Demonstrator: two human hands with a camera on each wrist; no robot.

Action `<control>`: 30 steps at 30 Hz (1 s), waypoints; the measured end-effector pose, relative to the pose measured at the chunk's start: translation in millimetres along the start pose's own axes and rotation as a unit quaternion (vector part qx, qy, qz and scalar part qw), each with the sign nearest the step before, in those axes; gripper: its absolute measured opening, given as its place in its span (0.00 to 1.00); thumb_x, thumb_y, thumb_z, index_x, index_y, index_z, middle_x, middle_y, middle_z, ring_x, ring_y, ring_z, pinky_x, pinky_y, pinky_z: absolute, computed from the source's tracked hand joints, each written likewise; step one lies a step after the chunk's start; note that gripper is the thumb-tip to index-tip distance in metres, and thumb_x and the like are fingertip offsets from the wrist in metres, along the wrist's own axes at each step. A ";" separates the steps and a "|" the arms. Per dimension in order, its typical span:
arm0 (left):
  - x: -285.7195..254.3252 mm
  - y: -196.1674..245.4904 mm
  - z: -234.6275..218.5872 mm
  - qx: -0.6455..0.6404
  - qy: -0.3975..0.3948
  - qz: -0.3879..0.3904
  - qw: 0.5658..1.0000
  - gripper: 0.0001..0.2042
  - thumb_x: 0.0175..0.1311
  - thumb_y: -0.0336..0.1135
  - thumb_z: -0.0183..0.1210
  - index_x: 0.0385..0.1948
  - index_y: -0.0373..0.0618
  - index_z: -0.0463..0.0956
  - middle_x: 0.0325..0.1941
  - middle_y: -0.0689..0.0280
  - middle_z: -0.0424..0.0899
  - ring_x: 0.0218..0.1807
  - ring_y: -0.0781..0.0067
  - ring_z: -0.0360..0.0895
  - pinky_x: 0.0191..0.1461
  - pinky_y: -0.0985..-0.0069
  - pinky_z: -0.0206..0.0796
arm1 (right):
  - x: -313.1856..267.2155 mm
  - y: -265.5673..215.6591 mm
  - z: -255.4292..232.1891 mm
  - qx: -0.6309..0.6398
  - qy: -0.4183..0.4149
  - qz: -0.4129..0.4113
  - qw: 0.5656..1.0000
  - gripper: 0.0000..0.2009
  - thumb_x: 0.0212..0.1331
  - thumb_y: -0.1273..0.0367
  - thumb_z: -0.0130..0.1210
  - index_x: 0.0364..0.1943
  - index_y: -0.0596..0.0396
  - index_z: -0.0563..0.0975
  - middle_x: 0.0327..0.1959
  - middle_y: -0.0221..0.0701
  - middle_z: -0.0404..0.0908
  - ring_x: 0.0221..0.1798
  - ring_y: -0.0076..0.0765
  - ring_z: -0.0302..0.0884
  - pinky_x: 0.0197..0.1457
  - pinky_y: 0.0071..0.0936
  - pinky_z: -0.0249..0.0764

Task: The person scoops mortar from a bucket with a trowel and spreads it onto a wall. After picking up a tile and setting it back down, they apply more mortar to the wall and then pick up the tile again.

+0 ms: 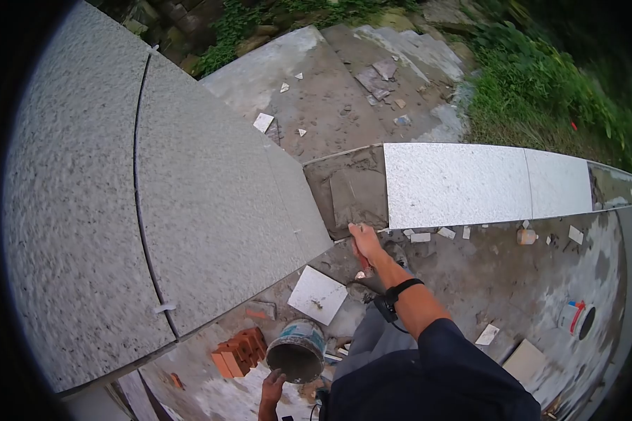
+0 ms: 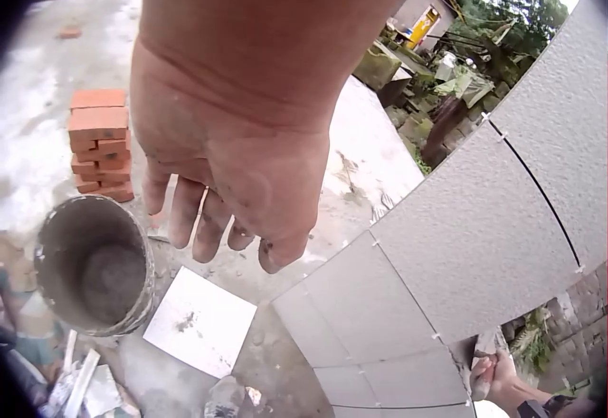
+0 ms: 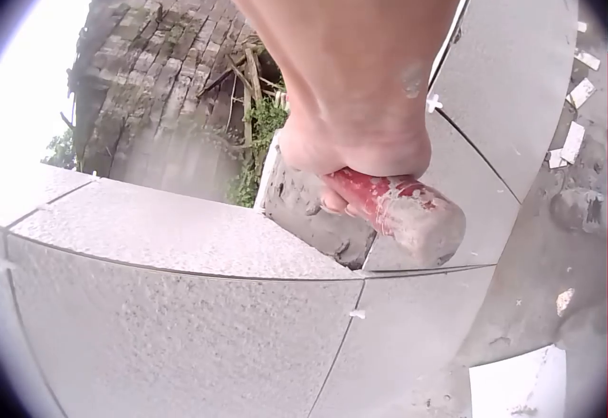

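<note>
My right hand (image 1: 365,241) grips the red, mortar-smeared handle (image 3: 380,199) of a trowel at the near edge of a strip of wet grey mortar (image 1: 358,193). The mortar lies in a gap on top of the low wall, between a large speckled tile (image 1: 218,161) and a white tile (image 1: 456,182). Most of the trowel's blade is hard to make out against the mortar. Low on the left, my left hand (image 1: 272,387) hangs with loosely bent fingers (image 2: 204,233) and holds nothing. In the head view it overlaps the rim of a mortar-stained bucket (image 1: 298,344).
Stacked orange bricks (image 1: 239,353) stand beside the bucket, with a loose square tile (image 1: 317,295) nearby. Tile scraps (image 1: 420,238) lie along the wall's foot. A second bucket (image 1: 576,319) lies tipped at right. Beyond the wall are a concrete slab (image 1: 316,105) and grass (image 1: 534,91).
</note>
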State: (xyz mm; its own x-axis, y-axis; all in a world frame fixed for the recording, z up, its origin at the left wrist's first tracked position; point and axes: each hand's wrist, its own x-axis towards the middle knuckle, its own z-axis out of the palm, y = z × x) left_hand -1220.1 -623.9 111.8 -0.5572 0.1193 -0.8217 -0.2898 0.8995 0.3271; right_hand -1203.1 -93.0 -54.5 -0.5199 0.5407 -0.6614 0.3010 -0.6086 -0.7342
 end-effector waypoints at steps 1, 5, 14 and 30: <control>0.8 0.4 2.3 -0.003 -0.001 0.001 1.000 0.22 0.65 0.36 0.57 0.57 0.29 0.72 0.55 0.51 0.81 0.59 0.64 0.76 0.63 0.70 0.65 | -0.7 -0.8 -5.8 -0.067 -0.018 -0.001 0.998 0.18 0.67 0.54 0.51 0.33 0.56 0.70 0.20 0.34 0.75 0.18 0.31 0.73 0.20 0.31 0.68; 2.3 20.7 11.3 0.002 0.005 0.028 1.000 0.23 0.64 0.36 0.57 0.56 0.29 0.73 0.56 0.50 0.80 0.59 0.61 0.77 0.63 0.70 0.65 | 9.5 18.3 -48.4 -0.494 0.055 -0.271 0.825 0.21 0.67 0.52 0.49 0.37 0.61 0.73 0.28 0.47 0.82 0.31 0.52 0.83 0.33 0.45 0.77; 12.8 37.8 16.8 -0.035 0.023 0.055 0.998 0.23 0.65 0.38 0.58 0.57 0.31 0.73 0.56 0.51 0.80 0.56 0.61 0.78 0.61 0.71 0.67 | -5.8 -77.0 -78.8 -0.586 0.057 -0.121 0.799 0.24 0.65 0.52 0.49 0.43 0.64 0.74 0.34 0.53 0.83 0.42 0.60 0.82 0.47 0.50 0.76; 46.7 -3.3 19.6 -0.061 0.021 0.073 0.995 0.23 0.62 0.39 0.58 0.53 0.32 0.76 0.53 0.51 0.82 0.57 0.61 0.78 0.62 0.71 0.66 | -81.8 -39.0 -105.9 -0.461 0.037 -0.152 0.873 0.20 0.61 0.57 0.56 0.35 0.65 0.70 0.26 0.46 0.79 0.25 0.44 0.80 0.30 0.40 0.73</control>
State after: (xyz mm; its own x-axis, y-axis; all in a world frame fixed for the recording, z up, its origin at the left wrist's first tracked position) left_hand -1229.9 -613.0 63.2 -0.6310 0.2253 -0.7423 -0.2943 0.8158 0.4978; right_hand -1087.7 -52.1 11.9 -0.6450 0.6526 -0.3977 0.6918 0.2777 -0.6665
